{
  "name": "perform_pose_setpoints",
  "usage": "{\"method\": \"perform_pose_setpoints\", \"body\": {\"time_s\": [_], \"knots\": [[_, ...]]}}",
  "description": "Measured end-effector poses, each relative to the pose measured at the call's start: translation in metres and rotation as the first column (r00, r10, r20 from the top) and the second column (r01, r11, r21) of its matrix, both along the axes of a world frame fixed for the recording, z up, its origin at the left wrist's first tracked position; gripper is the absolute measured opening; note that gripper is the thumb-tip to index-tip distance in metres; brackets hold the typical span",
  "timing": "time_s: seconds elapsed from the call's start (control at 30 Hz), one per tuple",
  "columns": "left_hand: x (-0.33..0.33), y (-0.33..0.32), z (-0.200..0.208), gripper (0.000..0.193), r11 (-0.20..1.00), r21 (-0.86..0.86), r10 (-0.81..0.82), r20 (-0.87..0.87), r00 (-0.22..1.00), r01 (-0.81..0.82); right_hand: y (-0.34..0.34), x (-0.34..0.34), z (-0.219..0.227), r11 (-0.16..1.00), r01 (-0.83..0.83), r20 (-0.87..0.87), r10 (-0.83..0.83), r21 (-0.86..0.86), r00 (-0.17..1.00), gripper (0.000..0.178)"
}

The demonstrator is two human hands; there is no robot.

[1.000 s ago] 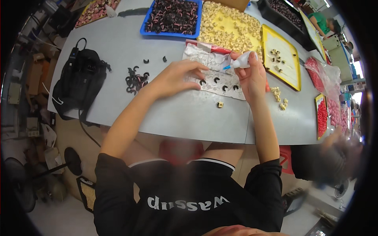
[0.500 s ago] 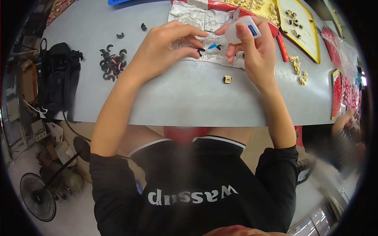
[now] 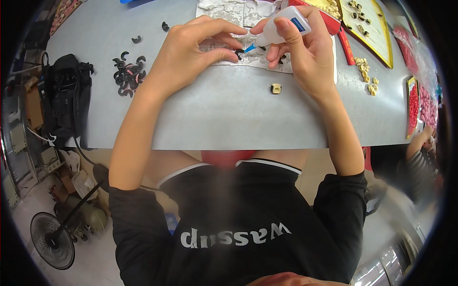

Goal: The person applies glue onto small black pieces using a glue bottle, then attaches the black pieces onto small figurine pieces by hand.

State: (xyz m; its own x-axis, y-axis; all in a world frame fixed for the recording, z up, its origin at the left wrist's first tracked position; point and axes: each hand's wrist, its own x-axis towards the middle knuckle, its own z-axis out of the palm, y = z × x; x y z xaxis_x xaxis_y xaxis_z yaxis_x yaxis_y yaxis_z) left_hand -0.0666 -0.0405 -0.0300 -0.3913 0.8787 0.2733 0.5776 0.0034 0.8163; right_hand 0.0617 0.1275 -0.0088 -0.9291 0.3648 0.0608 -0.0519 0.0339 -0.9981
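Note:
My left hand [image 3: 188, 55] pinches a small black curved piece [image 3: 239, 54] between thumb and fingers, just over a stained white sheet [image 3: 217, 7]. In my right hand [image 3: 310, 57] is a white squeeze bottle [image 3: 274, 34] with a blue nozzle [image 3: 249, 48]. The bottle is tilted down to the left, its nozzle tip at the black piece; whether they touch I cannot tell. Nearer to me on the table lies a small cream-and-black piece [image 3: 275, 88]. Left of my left arm is a pile of black curved pieces [image 3: 128, 78].
Cream pieces [image 3: 362, 69] lie on the grey table [image 3: 238, 119] at right, near a yellow-rimmed tray [image 3: 389, 50] and a red strip [image 3: 347, 47]. A black bag [image 3: 67, 95] stands at the left edge. Another person's arm [image 3: 420, 143] shows far right; a fan [image 3: 52, 240] stands lower left.
The nozzle has come left and down to the black piece from a little to its right. The whole view has shifted slightly. Both hands keep their grips.

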Motion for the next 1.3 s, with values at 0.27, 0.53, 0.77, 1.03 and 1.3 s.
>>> {"method": "perform_pose_setpoints", "body": {"time_s": [0.27, 0.53, 0.77, 1.03, 1.3], "knots": [[0.000, 0.000, 0.001, 0.037, 1.000, -0.023, 0.000, -0.022, 1.000, -0.001, -0.001, 0.000, 0.002, 1.000, -0.008, -0.004, 0.008, -0.010, 1.000, 0.017], [-0.001, 0.000, 0.001, 0.037, 1.000, -0.011, -0.010, -0.014, 1.000, 0.009, 0.000, 0.000, 0.004, 0.999, -0.013, -0.006, 0.014, 0.047, 1.000, 0.017], [0.000, 0.002, -0.001, 0.031, 1.000, 0.007, 0.019, -0.019, 1.000, -0.019, 0.000, 0.000, 0.003, 1.000, -0.021, -0.020, 0.021, -0.004, 1.000, 0.016], [0.000, 0.000, 0.001, 0.036, 1.000, -0.018, -0.005, -0.014, 1.000, 0.005, 0.002, 0.001, 0.005, 0.999, 0.011, -0.035, -0.010, 0.034, 0.999, 0.016], [-0.002, -0.001, 0.001, 0.035, 1.000, -0.013, -0.011, -0.076, 0.997, 0.010, 0.022, -0.045, -0.052, 0.919, -0.378, -0.856, 0.283, 0.113, 0.432, 0.016]]}}
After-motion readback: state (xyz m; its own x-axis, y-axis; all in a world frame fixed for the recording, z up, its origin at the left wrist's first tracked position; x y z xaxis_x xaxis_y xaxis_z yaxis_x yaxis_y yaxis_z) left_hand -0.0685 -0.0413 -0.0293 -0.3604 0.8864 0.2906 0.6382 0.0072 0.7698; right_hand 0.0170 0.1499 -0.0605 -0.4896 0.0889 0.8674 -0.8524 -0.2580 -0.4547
